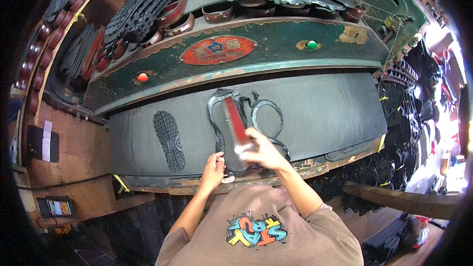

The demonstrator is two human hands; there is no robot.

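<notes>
My right hand (266,153) grips a red, sole-length cutting die (235,118) by its near, shiny end. The die is tilted and blurred by motion. It is above black rubber offcuts (215,118) and a looped rubber strip (280,113) on the dark sheet (325,113). Near the front edge is my left hand (213,172), its fingers drawn together. Whatever they may hold is too small to make out. Farther left on the sheet lies a black treaded shoe sole (168,140).
A green press beam (281,44) spans the back, with a red button (143,77) and a green button (312,45). Treaded soles (143,7) and red dies (218,14) are stacked on top. Black scraps (399,133) pile at right beside a wooden beam (394,199).
</notes>
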